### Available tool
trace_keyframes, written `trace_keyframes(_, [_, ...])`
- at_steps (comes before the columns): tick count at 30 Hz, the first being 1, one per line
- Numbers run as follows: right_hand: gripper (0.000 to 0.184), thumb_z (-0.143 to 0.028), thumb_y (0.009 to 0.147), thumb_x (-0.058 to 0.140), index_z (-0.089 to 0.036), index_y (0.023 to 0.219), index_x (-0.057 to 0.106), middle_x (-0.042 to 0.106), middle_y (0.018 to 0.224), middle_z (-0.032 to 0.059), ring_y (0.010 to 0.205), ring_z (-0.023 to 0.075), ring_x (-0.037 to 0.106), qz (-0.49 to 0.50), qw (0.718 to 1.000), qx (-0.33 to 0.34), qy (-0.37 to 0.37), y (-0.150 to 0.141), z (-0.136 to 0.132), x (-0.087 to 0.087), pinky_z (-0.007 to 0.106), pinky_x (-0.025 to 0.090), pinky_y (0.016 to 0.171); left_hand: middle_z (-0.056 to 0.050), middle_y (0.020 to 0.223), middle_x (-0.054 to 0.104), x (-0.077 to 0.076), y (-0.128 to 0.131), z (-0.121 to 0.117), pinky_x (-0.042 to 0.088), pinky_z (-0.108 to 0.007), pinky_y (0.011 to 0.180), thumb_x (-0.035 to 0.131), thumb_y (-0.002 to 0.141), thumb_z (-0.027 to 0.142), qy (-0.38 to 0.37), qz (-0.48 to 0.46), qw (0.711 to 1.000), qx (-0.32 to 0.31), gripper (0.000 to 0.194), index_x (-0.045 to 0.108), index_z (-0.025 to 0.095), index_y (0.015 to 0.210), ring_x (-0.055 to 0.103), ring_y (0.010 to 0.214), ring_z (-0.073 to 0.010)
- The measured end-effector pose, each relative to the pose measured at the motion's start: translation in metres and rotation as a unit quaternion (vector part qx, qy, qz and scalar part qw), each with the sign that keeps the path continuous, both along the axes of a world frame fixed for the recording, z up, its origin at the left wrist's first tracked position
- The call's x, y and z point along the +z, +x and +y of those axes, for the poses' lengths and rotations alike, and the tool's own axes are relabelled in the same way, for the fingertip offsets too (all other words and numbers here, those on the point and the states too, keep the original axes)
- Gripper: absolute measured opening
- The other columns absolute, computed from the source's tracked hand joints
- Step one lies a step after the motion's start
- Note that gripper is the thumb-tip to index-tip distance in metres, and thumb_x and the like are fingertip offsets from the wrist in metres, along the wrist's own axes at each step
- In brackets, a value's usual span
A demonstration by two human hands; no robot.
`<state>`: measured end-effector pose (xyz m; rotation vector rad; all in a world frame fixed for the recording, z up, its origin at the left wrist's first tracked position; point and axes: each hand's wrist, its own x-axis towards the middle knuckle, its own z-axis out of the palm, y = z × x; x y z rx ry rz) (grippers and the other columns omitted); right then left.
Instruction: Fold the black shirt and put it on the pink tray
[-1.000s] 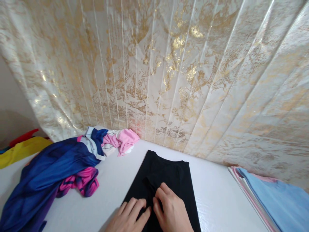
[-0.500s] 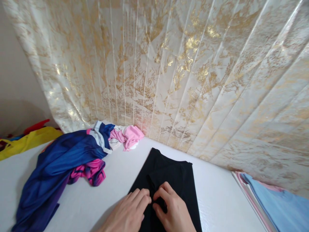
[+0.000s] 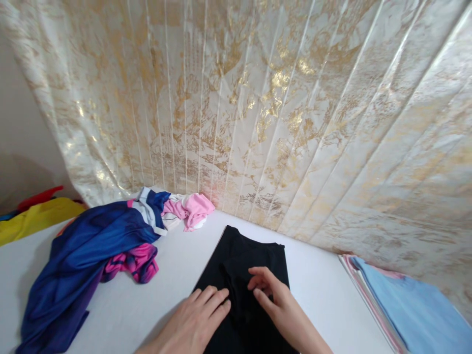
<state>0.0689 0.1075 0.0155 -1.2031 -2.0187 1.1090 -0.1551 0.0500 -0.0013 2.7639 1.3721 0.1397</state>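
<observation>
A folded black garment (image 3: 258,253) lies on the white surface in front of me, its narrow top edge towards the curtain-like sheet. One layer is folded over its middle; whether that is a sleeve I cannot tell. My left hand (image 3: 197,314) rests on the garment's left part, palm down, its fingers extended and pressed lightly to the cloth. Over the right part is my right hand (image 3: 276,297), with thumb and fingers bent but apart and nothing between them. Its fingertips seem to be just above the cloth. The garment's lower end is out of view.
A rumpled blue garment (image 3: 88,241) with a pink patterned part (image 3: 134,263) lies at left. Behind it are pink cloth (image 3: 197,209) and yellow cloth (image 3: 40,216). Folded clothes with a light blue one on top (image 3: 416,305) lie at right. A gold-patterned sheet (image 3: 239,108) hangs behind.
My right hand has let go of the black cloth, opened its pinch and moved right. My left hand stays on the garment, fingers a little flatter. The view has shifted slightly.
</observation>
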Motion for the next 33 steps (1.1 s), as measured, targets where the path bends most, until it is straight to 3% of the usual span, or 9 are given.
trace_keyframes(5, [0.021, -0.017, 0.081, 0.051, -0.023, 0.098, 0.062, 0.062, 0.091, 0.0011, 0.083, 0.0171, 0.057, -0.062, 0.994, -0.051, 0.067, 0.019, -0.006, 0.003, 0.030, 0.043, 0.075, -0.009, 0.129, 0.055, 0.019, 0.010, 0.006, 0.047, -0.044, 0.093, 0.046, 0.084, 0.007, 0.014, -0.096, 0.995, 0.025, 0.031, 0.063, 0.021, 0.106, 0.054, 0.113, -0.0281])
trace_keyframes(7, [0.018, -0.013, 0.078, 0.054, -0.023, 0.088, 0.064, 0.062, 0.089, 0.0010, 0.086, 0.0180, 0.056, -0.103, 0.989, -0.050, 0.098, 0.016, -0.014, 0.002, 0.030, 0.042, 0.078, -0.009, 0.134, 0.053, 0.027, 0.019, 0.010, 0.043, -0.045, 0.099, 0.048, 0.089, 0.013, 0.007, -0.118, 0.993, 0.009, 0.026, 0.062, 0.020, 0.110, 0.051, 0.120, -0.0278])
trace_keyframes(11, [0.021, -0.004, 0.073, 0.053, -0.021, 0.080, 0.064, 0.061, 0.089, 0.0024, 0.090, 0.0200, 0.055, -0.183, 0.970, -0.067, 0.148, 0.009, -0.028, -0.003, 0.033, 0.041, 0.083, -0.011, 0.153, 0.029, 0.027, 0.032, 0.014, 0.025, -0.046, 0.113, 0.056, 0.092, 0.036, -0.065, -0.113, 0.987, -0.089, 0.061, 0.033, 0.019, 0.145, 0.028, 0.139, -0.0275])
trace_keyframes(14, [0.028, -0.001, 0.069, 0.050, -0.021, 0.085, 0.063, 0.060, 0.093, 0.0032, 0.092, 0.0197, 0.055, -0.183, 0.969, -0.069, 0.150, 0.014, -0.033, -0.008, 0.031, 0.042, 0.083, -0.013, 0.155, 0.017, 0.019, 0.029, 0.010, 0.019, -0.049, 0.115, 0.053, 0.091, 0.051, -0.120, -0.092, 0.982, -0.110, 0.074, 0.021, 0.020, 0.150, 0.018, 0.142, -0.0293])
trace_keyframes(18, [0.036, 0.001, 0.065, 0.047, -0.021, 0.089, 0.061, 0.060, 0.093, 0.0027, 0.092, 0.0180, 0.058, -0.158, 0.972, -0.077, 0.154, 0.032, -0.025, -0.007, 0.029, 0.045, 0.083, -0.012, 0.156, 0.010, 0.016, 0.021, 0.004, 0.016, -0.057, 0.113, 0.043, 0.091, 0.063, -0.131, -0.094, 0.979, -0.127, 0.070, 0.023, 0.029, 0.149, 0.009, 0.142, -0.0339])
trace_keyframes(23, [0.035, -0.008, 0.081, 0.040, -0.019, 0.108, 0.058, 0.065, 0.108, 0.0067, 0.102, 0.0182, 0.061, -0.121, 0.967, -0.119, 0.190, 0.028, -0.007, -0.004, 0.032, 0.046, 0.090, -0.014, 0.155, 0.007, 0.020, 0.023, 0.003, 0.014, -0.058, 0.112, 0.036, 0.091, 0.067, -0.141, -0.073, 0.980, -0.124, 0.072, 0.021, 0.028, 0.150, 0.007, 0.142, -0.0346])
trace_keyframes(26, [0.035, -0.016, 0.088, 0.039, -0.019, 0.118, 0.057, 0.063, 0.122, 0.0094, 0.115, 0.0218, 0.057, -0.167, 0.953, -0.133, 0.213, 0.008, -0.002, -0.019, 0.040, 0.042, 0.098, -0.014, 0.155, 0.012, 0.023, 0.024, 0.002, 0.017, -0.058, 0.112, 0.034, 0.091, 0.068, -0.132, -0.067, 0.981, -0.122, 0.072, 0.023, 0.028, 0.150, 0.010, 0.142, -0.0351])
trace_keyframes(29, [0.037, -0.028, 0.094, 0.039, -0.021, 0.126, 0.056, 0.051, 0.140, 0.0095, 0.133, 0.0251, 0.041, -0.222, 0.937, -0.145, 0.225, -0.008, 0.002, -0.041, 0.047, 0.032, 0.106, -0.015, 0.155, 0.016, 0.021, 0.024, 0.004, 0.018, -0.057, 0.112, 0.038, 0.092, 0.065, -0.121, -0.077, 0.982, -0.123, 0.070, 0.022, 0.028, 0.150, 0.014, 0.142, -0.0350])
trace_keyframes(33, [0.042, -0.035, 0.098, 0.030, -0.026, 0.134, 0.050, 0.041, 0.148, 0.0052, 0.140, 0.0215, 0.030, -0.269, 0.927, -0.150, 0.213, -0.011, 0.018, -0.053, 0.048, 0.024, 0.111, -0.014, 0.155, 0.017, 0.010, 0.025, 0.010, 0.017, -0.056, 0.113, 0.044, 0.093, 0.059, -0.102, -0.106, 0.981, -0.125, 0.065, 0.027, 0.028, 0.148, 0.013, 0.142, -0.0330])
